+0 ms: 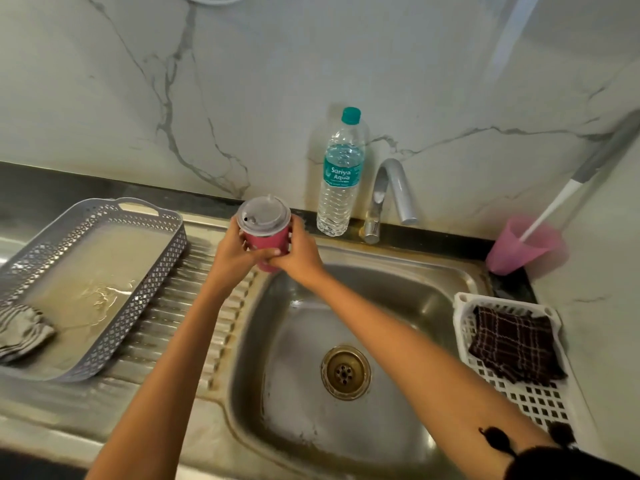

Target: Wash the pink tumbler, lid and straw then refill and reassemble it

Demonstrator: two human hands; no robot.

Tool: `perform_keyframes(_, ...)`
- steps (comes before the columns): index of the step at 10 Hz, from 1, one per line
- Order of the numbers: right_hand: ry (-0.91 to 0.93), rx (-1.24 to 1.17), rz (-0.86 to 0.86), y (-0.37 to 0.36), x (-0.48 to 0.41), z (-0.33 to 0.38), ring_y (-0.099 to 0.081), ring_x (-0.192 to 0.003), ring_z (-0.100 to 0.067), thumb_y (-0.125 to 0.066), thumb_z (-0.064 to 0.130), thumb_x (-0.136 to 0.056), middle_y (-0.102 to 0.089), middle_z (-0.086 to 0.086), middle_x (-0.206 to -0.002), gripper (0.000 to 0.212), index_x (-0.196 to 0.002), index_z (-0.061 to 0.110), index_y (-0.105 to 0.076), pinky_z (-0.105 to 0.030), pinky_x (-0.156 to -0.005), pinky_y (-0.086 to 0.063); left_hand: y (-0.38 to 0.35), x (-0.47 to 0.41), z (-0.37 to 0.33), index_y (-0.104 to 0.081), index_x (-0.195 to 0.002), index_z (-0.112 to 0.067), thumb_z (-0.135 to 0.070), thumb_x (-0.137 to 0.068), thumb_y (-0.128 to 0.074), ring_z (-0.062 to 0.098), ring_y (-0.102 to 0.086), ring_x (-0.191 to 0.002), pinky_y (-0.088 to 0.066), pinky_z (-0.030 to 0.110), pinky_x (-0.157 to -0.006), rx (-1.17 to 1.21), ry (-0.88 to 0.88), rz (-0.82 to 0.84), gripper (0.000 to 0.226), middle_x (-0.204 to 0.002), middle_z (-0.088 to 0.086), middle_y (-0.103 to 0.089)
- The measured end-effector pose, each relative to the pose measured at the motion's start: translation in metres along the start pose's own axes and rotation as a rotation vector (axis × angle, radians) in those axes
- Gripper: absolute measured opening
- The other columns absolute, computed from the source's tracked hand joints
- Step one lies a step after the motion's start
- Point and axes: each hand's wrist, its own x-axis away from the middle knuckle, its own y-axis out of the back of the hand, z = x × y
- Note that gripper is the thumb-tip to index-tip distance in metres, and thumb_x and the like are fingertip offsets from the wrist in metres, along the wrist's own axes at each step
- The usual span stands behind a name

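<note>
Head view: The lower half of the pink tumbler [268,238] is hidden behind overlapping fingers, so its base cannot be seen. A small nub at the back edge of the lid [264,214] is too blurred to name. Both forearms run off the bottom edge of the picture, and a dark sleeve [568,462] is cut off at the bottom right corner. In a pink cup [523,249] at the counter's right back corner stands a white and grey handle [568,188]; its top runs out of the frame and its head is hidden inside the cup.

The tumbler is deep pink and upright, and it is capped with a cloudy, translucent domed lid with a dark hole near its left edge. It is held in the air over the back left corner of the sink [398,292], where the basin meets the ribbed drainboard [180,323].

The left hand [237,252] wraps the tumbler's left side and the right hand [301,258] wraps its right. Both have fingers curled round the body, and the fingertips meet across the front. Both thumbs rise towards the lid's rim.

A water bottle [341,174] and a tap [391,192] stand at the sink's back edge. A grey basket [138,296] with a striped cloth [20,332] lies on the drainboard. A white basket [540,407] at the right edge holds a dark checked cloth [512,344].
</note>
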Motion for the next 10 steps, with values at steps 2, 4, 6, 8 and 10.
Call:
perform_keyframes(2, -0.024, 0.007, 0.014, -0.022, -0.025, -0.003, -0.056, -0.114, -0.031, -0.085, 0.015, -0.066, -0.059, -0.014, -0.125, 0.081, -0.134, 0.011, -0.041, -0.040, -0.095, -0.048, 0.013, -0.025, 0.014, -0.033, -0.145, -0.017, -0.001, -0.070, -0.083, 0.016, -0.054, -0.121, -0.045, 0.039, -0.106, -0.005, -0.019, 0.030, 0.091, -0.129, 0.000, -0.055)
perform_keyframes(4, -0.045, 0.011, 0.024, -0.035, -0.036, -0.006, -0.056, -0.116, -0.030, -0.084, 0.015, -0.068, -0.058, -0.013, -0.127, 0.080, -0.135, 0.013, -0.040, -0.037, -0.094, -0.047, 0.021, -0.038, 0.029, -0.027, -0.148, -0.018, -0.010, -0.074, -0.081, 0.016, -0.047, -0.130, -0.039, 0.037, -0.111, 0.010, -0.020, 0.076, 0.092, -0.140, 0.003, -0.049)
perform_keyframes(6, -0.041, 0.019, 0.019, -0.040, -0.040, -0.008, -0.056, -0.115, -0.030, -0.085, 0.016, -0.069, -0.058, -0.013, -0.127, 0.081, -0.137, 0.013, -0.041, -0.028, -0.087, -0.045, 0.023, -0.045, 0.039, -0.021, -0.150, -0.018, -0.004, -0.083, -0.072, 0.012, -0.044, -0.132, -0.039, 0.029, -0.110, 0.048, 0.006, 0.101, 0.085, -0.143, 0.002, -0.045)
perform_keyframes(8, -0.056, 0.081, 0.056, -0.040, -0.040, -0.005, -0.055, -0.117, -0.031, -0.085, 0.020, -0.071, -0.056, -0.014, -0.130, 0.085, -0.141, 0.013, -0.036, -0.029, -0.087, -0.043, 0.026, -0.045, 0.041, -0.018, -0.150, -0.024, -0.010, -0.085, -0.072, 0.007, -0.041, -0.132, -0.035, 0.027, -0.110, 0.021, 0.017, 0.134, 0.085, -0.144, -0.002, -0.042)
perform_keyframes(10, -0.170, 0.126, 0.131, -0.024, -0.021, -0.029, -0.037, -0.138, -0.031, -0.082, 0.016, -0.075, -0.038, -0.015, -0.151, 0.104, -0.154, 0.013, -0.013, -0.040, -0.111, -0.034, -0.002, -0.001, 0.046, -0.024, -0.150, -0.019, -0.028, -0.088, -0.070, 0.009, -0.037, -0.135, -0.034, 0.022, -0.106, 0.109, 0.029, -0.278, 0.078, -0.148, -0.001, -0.039)
